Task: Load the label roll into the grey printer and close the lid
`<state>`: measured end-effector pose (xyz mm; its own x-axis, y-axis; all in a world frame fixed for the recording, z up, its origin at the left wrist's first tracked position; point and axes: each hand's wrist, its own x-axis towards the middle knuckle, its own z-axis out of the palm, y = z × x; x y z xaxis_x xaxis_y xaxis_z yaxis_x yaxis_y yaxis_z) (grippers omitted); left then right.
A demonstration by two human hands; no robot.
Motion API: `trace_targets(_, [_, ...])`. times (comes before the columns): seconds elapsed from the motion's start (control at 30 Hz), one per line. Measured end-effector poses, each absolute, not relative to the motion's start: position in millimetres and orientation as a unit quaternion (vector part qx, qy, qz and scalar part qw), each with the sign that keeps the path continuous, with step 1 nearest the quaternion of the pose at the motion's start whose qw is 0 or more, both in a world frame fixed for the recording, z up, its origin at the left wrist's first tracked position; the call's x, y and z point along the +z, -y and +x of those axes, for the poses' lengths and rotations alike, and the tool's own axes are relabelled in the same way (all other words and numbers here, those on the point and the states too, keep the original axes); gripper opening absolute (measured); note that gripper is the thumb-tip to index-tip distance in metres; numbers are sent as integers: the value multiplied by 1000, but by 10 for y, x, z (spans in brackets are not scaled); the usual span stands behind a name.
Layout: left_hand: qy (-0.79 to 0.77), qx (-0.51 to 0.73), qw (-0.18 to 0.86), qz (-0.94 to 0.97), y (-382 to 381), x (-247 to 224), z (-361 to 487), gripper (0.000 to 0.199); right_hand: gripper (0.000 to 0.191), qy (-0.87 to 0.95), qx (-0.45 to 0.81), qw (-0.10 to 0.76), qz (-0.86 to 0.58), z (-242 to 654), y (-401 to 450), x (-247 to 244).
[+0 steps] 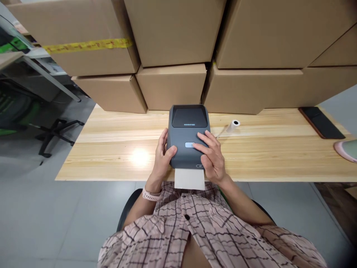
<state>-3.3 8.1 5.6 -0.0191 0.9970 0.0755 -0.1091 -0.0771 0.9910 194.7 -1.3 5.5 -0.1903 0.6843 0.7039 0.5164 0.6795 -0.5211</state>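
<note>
A dark grey label printer (181,158) stands on the wooden table, close to its front edge. From its front a blank white label strip (189,179) sticks out past the table edge. My left hand (163,156) grips the printer's left side, thumb on top and fingers along the flank. Over the right part of the lid lies my right hand (213,158), fingers stretched and apart. Its index fingertip touches the light rectangular button (189,144) on the top.
Stacked cardboard boxes (171,87) line the table's back. Right of the printer is a small white roll (233,125); farther right are a phone (320,122) and a partly visible pale green, pink-rimmed object (347,150). A wheeled chair base (57,132) stands left on the floor.
</note>
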Motion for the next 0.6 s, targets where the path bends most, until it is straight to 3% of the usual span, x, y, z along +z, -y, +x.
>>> trace_targets(0.17, [-485,567,461,480,57,98,-6,70,39,762,94,527,-364,1934,3,42])
trace_targets(0.3, [-576,608,281,468,483,4,-46,33,38,760,98,533,-358,1937,-4,37])
trace_targets(0.37, [-585,554,346,482,669,-22,-59,42,37,759,96,530,-366,1934,-7,36])
trace_targets(0.5, [-517,372,641,428,748,47,-49,52,37,752,89,538,-371,1914,-4,36])
trace_targets(0.6, [-463,338,708,413,678,121,-62,52,42,752,87,540,-367,1904,19,46])
